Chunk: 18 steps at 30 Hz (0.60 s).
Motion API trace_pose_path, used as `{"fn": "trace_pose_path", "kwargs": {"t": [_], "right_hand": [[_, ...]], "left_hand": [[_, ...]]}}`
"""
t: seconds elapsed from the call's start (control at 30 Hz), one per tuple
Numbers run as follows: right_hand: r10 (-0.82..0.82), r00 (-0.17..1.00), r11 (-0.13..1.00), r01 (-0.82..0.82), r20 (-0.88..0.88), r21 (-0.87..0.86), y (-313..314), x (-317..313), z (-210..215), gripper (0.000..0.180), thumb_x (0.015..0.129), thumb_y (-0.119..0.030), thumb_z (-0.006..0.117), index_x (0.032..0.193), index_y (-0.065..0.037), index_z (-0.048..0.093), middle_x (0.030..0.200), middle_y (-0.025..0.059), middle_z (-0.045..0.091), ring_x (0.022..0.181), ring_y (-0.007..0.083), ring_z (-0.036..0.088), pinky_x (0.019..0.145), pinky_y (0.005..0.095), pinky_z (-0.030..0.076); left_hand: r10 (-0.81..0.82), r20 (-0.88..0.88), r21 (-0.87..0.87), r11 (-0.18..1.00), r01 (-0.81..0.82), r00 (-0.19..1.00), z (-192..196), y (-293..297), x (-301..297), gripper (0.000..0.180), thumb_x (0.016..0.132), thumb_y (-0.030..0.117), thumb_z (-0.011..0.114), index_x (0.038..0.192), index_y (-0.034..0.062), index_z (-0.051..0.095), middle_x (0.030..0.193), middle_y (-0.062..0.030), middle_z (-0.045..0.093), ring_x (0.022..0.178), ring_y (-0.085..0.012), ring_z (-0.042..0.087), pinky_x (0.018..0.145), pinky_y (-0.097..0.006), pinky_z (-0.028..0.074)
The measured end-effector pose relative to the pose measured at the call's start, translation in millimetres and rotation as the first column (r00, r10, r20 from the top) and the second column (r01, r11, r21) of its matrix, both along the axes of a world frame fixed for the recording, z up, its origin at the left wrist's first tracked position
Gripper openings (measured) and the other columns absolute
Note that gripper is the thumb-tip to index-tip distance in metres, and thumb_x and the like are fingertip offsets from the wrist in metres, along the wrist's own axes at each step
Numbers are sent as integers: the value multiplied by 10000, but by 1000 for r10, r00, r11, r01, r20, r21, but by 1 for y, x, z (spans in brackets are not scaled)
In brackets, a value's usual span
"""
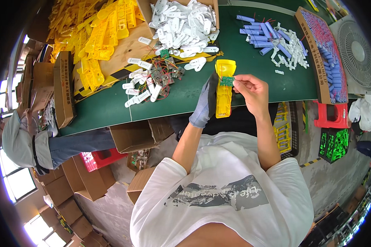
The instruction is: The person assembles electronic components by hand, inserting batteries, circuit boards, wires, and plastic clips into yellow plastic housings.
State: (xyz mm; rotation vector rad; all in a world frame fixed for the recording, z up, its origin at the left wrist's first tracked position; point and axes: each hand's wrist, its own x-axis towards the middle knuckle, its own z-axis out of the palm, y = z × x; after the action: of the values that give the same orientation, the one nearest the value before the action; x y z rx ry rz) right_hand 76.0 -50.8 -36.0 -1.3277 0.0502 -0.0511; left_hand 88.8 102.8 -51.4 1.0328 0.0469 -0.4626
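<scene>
Yellow case [224, 106] at the front edge of the green table [189, 97], gripped in my gloved left hand [207, 99]. My right hand [254, 93] pinches a green circuit board [226, 81] over it; contact unclear. White plastic pieces [142, 97] and wired modules [165, 75] crowd the left; blue batteries [259, 38] lie toward the far edge. A battery carton [317, 66] lines the right edge, fan [357, 50] beyond.

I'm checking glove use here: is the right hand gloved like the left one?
No, the right hand at the green circuit board shows bare skin, while the left hand wears a grey glove.
</scene>
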Motion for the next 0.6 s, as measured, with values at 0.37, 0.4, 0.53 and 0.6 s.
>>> {"fn": "trace_pose_path", "kwargs": {"t": [0.37, 0.4, 0.53, 0.6], "right_hand": [[-68, 997, 997, 69, 24, -40, 0, 0, 5, 159, 853, -34, 682, 991, 44, 666, 858, 63, 668, 750, 81, 618, 693, 218, 531], [-85, 996, 995, 86, 24, -41, 0, 0, 4, 161, 853, -34, 682, 992, 45, 666, 857, 62, 667, 749, 79, 617, 692, 218, 530], [-109, 994, 993, 110, 18, -32, -1, 1, -1, 159, 857, -29, 676, 998, 45, 666, 853, 62, 667, 748, 79, 616, 684, 217, 528], [-133, 990, 990, 135, 38, -37, -1, 1, -3, 152, 862, -36, 674, 994, 40, 672, 845, 57, 669, 742, 76, 615, 676, 214, 525]], "left_hand": [[66, 50, -45, 997, -64, 997, 13, -3, 3, 367, 1017, 367, 396, 1183, 66, 525, 984, -51, 611, 839, -132, 610, 707, -282, 509], [49, 41, -32, 998, -48, 998, 14, -4, 2, 374, 1019, 357, 392, 1200, 56, 520, 1007, -58, 612, 861, -137, 611, 731, -288, 509], [70, 90, -6, 998, -70, 993, 19, -8, 1, 391, 1023, 316, 374, 1255, 28, 501, 1078, -84, 614, 925, -159, 618, 812, -309, 508], [47, 88, 24, 999, -49, 995, 17, -6, 0, 391, 1023, 301, 368, 1265, 21, 495, 1089, -92, 615, 938, -164, 620, 825, -311, 508]]}}
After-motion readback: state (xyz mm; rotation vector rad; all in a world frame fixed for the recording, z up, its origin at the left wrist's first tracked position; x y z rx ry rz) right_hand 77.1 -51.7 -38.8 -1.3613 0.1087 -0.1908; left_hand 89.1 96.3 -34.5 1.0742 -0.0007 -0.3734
